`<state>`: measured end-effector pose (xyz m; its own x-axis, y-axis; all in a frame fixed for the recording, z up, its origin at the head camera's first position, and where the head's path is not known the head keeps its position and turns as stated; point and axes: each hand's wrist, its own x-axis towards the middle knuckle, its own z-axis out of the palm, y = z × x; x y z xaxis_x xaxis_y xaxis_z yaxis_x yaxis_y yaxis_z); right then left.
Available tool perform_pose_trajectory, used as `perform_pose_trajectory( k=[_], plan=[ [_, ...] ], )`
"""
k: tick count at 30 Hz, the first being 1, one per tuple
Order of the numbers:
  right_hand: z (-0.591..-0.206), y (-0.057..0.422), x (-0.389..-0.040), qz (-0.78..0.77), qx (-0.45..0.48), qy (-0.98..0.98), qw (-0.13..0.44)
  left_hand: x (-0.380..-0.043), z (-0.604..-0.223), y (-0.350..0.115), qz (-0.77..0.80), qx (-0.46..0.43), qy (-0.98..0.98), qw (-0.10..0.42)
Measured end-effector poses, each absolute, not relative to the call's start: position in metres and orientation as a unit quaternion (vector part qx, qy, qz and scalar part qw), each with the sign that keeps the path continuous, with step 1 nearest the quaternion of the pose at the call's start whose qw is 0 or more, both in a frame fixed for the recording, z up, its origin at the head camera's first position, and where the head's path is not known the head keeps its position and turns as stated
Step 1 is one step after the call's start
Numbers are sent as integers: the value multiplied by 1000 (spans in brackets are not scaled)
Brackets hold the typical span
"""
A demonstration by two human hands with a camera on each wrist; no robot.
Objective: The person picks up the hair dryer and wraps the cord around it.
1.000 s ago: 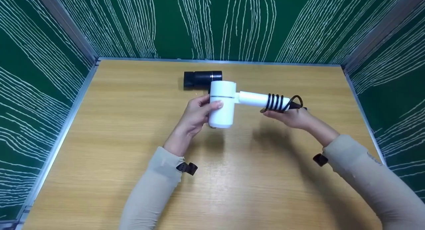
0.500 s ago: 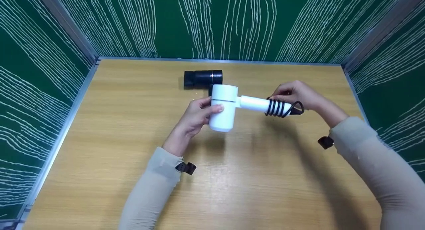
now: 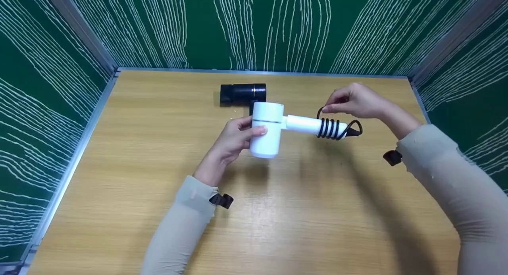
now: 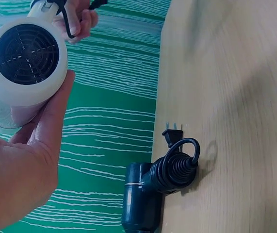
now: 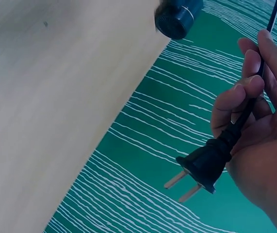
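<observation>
A white hair dryer [image 3: 266, 142] is held above the table, its handle [image 3: 303, 124] pointing right. My left hand [image 3: 234, 140] grips the barrel, thumb across the front; the left wrist view shows the round dark grille [image 4: 26, 54] at one end of it. Several turns of black cord [image 3: 330, 129] wrap the handle. My right hand [image 3: 357, 102] pinches the cord's free end above the handle. In the right wrist view the two-pin plug [image 5: 206, 165] hangs below the curled fingers [image 5: 252, 87], with the cord running up through them.
Behind the white dryer, a black hair dryer [image 3: 243, 95] lies on the wooden table [image 3: 166, 148]. Its coiled cord [image 4: 174, 170] and plug [image 4: 172, 136] show in the left wrist view. Green walls [image 3: 222, 29] with white lines stand at the back and sides.
My right hand has left the underside of the handle and risen above it, pulling a stretch of cord up. The white dryer has dipped slightly; my left hand has kept its grip.
</observation>
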<state>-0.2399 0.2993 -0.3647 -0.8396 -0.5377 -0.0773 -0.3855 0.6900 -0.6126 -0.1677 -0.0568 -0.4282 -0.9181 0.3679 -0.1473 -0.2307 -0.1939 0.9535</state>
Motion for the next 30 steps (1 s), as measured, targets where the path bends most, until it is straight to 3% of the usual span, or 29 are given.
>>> perform_pose_trajectory(
  k=[18, 24, 30],
  plan=[
    [-301, 268, -228, -175, -303, 933, 87, -175, -434, -54, 753, 27, 632, 182],
    [-292, 252, -218, -117, -362, 924, 29, -178, -437, -52, 750, 14, 637, 178],
    [-289, 245, -215, -97, -366, 925, 27, -178, -435, -51, 744, 7, 645, 173]
  ],
)
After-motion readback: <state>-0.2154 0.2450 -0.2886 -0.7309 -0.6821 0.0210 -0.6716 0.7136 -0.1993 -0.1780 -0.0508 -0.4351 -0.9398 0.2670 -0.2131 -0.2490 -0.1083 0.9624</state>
